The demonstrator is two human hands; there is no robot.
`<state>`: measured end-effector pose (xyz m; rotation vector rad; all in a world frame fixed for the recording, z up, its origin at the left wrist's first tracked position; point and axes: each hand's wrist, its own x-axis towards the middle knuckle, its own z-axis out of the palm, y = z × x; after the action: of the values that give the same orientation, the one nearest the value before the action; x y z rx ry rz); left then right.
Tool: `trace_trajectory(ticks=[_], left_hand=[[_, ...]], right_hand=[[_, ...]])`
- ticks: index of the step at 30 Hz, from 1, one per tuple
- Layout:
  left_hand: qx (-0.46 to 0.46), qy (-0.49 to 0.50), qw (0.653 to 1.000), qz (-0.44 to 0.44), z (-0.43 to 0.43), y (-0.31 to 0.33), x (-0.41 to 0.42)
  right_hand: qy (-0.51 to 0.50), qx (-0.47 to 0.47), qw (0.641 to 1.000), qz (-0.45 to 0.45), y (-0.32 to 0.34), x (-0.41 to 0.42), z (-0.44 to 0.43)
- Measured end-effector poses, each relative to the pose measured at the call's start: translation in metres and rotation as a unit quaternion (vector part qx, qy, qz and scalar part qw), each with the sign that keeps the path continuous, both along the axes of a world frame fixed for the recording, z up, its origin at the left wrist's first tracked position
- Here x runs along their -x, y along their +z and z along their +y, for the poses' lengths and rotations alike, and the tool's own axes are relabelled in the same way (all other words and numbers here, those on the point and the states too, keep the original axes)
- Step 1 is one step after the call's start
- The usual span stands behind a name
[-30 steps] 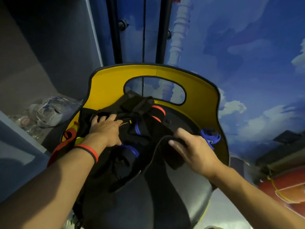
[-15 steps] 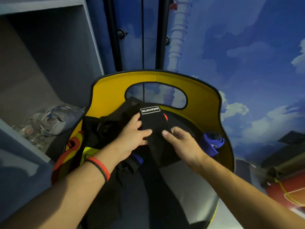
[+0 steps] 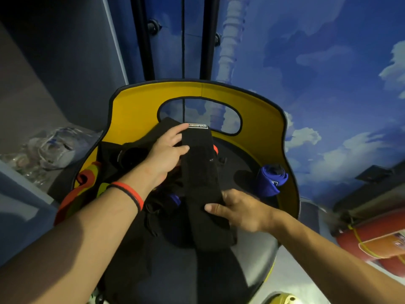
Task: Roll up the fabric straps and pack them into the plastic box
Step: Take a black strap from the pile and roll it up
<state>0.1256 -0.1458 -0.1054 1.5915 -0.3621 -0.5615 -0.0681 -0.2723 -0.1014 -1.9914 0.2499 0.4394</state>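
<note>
Two hands work one long black strap (image 3: 200,172) laid flat down the middle of the chair seat (image 3: 252,260). The left hand (image 3: 168,154) has its fingers out straight against the strap's left edge, up by the label (image 3: 198,126). The right hand (image 3: 241,211) pinches the strap lower down, thumb on top. A rolled blue strap (image 3: 270,181) sits apart by the yellow backrest (image 3: 263,128), with bare seat between. Orange straps (image 3: 83,183) crowd the left edge.

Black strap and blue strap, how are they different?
The black strap lies stretched out long and flat; the blue strap is rolled up. The left hand touches the black strap and the right hand pinches it; no hand touches the blue strap. The black strap is in the middle of the seat; the blue strap sits by its right wall. Both are fabric.
</note>
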Motion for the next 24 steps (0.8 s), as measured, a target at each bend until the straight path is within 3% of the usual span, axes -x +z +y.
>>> trace_trajectory(ticks=[3,6,8,10,13,17,20,24], left_hand=[[-0.005,-0.034,0.999,-0.026,-0.008,0.001,0.008],[-0.007,-0.107,0.994,-0.033,-0.018,-0.004,0.022],[-0.024,-0.166,0.984,-0.051,-0.027,-0.008,0.032],[-0.064,-0.22,0.971,-0.074,-0.036,-0.013,0.043],[-0.188,-0.286,0.924,-0.171,-0.047,-0.038,0.053],[-0.364,-0.366,0.796,-0.316,-0.047,-0.064,0.058],[-0.438,-0.402,0.696,-0.402,-0.044,-0.063,0.063],[-0.451,-0.388,0.658,-0.461,-0.033,-0.048,0.059]], right_hand=[[-0.101,-0.186,0.973,0.095,-0.007,0.01,0.001],[-0.085,-0.21,0.948,0.222,-0.021,0.022,-0.011],[-0.022,-0.142,0.945,0.295,-0.025,0.029,-0.018],[-0.028,-0.013,0.95,0.312,-0.033,0.029,-0.024],[-0.13,0.203,0.957,0.161,-0.053,0.022,-0.036],[-0.156,0.402,0.902,0.004,-0.049,0.02,-0.029],[-0.042,0.467,0.882,-0.05,-0.05,0.017,-0.021],[0.075,0.464,0.878,0.091,-0.062,0.007,-0.024]])
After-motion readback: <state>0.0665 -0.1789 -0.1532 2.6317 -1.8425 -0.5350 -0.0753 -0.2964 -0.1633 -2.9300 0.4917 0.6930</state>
